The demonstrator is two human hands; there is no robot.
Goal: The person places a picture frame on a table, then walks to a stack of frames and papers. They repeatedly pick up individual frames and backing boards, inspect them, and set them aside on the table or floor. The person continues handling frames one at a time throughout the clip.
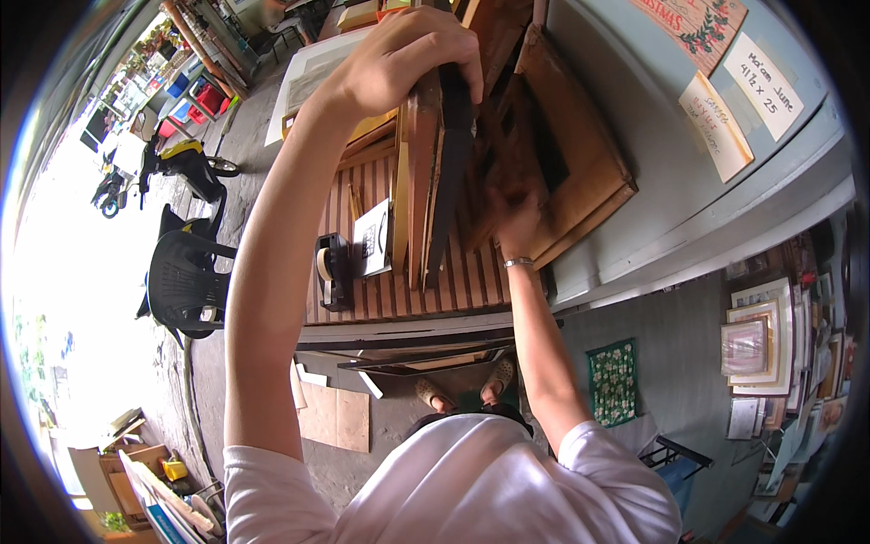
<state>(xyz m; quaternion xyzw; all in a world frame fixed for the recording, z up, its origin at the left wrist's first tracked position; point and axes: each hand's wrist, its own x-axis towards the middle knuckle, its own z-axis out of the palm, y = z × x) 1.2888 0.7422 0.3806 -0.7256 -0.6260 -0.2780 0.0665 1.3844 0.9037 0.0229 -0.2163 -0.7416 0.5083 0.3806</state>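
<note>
Cannot tell the grip of the blurred right hand (517, 219), but clutching upright frames (422, 190) in left hand (408, 65), could, by loosening, topple them onto tape dispenser (339, 288) left of both hands

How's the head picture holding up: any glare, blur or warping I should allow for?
Head view: glare washes out the left side beyond the black chair; the right hand is blurred and shaded beside the wooden frame; the left hand looks sharper; the edge of the grey panel curves with the lens, and the corners go black.
</note>
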